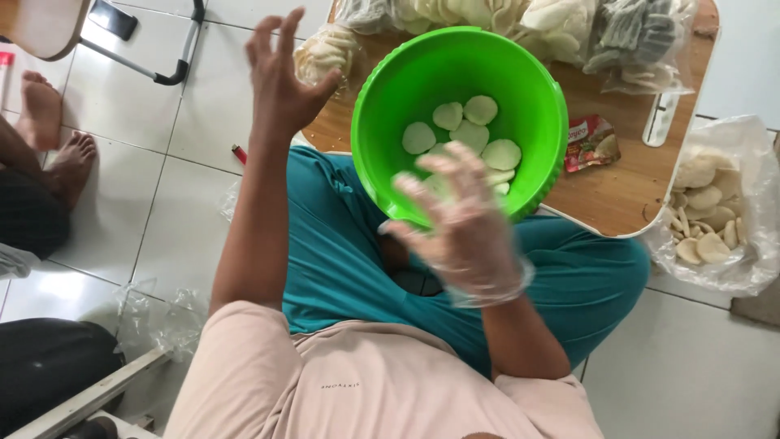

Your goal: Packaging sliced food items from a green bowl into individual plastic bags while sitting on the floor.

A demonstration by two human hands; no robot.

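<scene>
**Seated sorting of pale chips over a green bowl**

Leftmost, at the frame's left edge, a second person's bare feet (50, 134) rest on the white tiled floor (171, 203), apart from the work. Just right of them, upper centre-left, the person's bare left hand (280, 77) is raised with fingers spread and empty, gripping nothing; held clear of the bowl, it leaves the rim open. A small red lighter (239, 154) lies on the tiles below it. At centre, the round bright-green plastic bowl (459, 122) sits tilted against the teal-trousered lap and the edge of the low wooden table (617, 195), so its mouth faces the person; pale round flat chips (467, 134) lie in its bottom. In front of its near rim, the right hand in a thin clear plastic glove (459, 223) hovers open, blurred, holding nothing visible. Along the top, clear bags of pale chips (520, 20) are stacked on the table, near a small red sachet (589, 142). At far right, an open clear bag of chips (715, 211) rests on the floor within reach.
</scene>
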